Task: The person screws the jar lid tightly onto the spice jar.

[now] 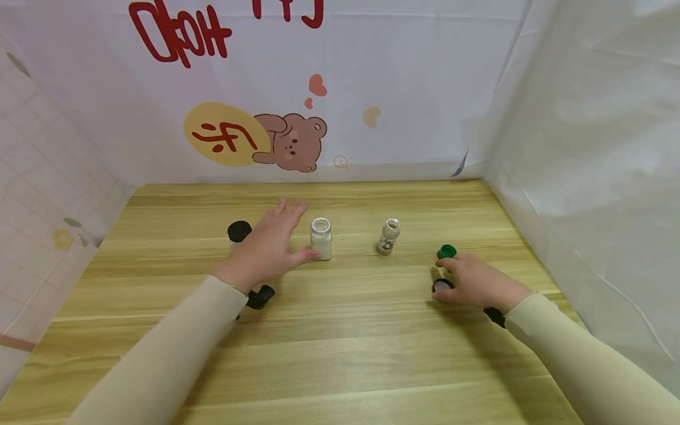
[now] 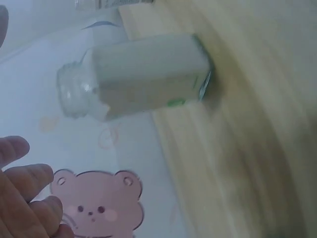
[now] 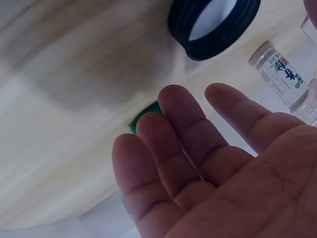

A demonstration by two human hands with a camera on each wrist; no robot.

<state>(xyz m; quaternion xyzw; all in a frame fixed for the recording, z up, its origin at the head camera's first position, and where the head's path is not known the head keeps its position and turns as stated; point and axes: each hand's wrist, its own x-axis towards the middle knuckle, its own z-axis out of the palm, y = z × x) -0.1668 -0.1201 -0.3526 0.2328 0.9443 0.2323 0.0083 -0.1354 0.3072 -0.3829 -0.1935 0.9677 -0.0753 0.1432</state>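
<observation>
My left hand [image 1: 268,245] reaches beside a square clear glass jar [image 1: 321,247] with pale contents and no lid on it. Its fingers are extended past the jar's left side, and the thumb overlaps the lower front in the head view. The left wrist view shows the jar [image 2: 143,77] apart from the fingers. My right hand [image 1: 475,282] is low over the table at a black lid [image 1: 443,285], whose white inside shows. In the right wrist view its fingers are straight and the black lid [image 3: 213,29] sits beyond them. A green cap [image 1: 447,252] lies just behind, partly covered by fingers in that view.
A small labelled spice bottle [image 1: 388,237], uncapped, stands upright between the glass jar and the green cap. Behind my left hand is a black-topped container [image 1: 239,231], mostly hidden. The wooden table [image 1: 340,354] meets a printed white cloth [image 1: 414,77] at the back.
</observation>
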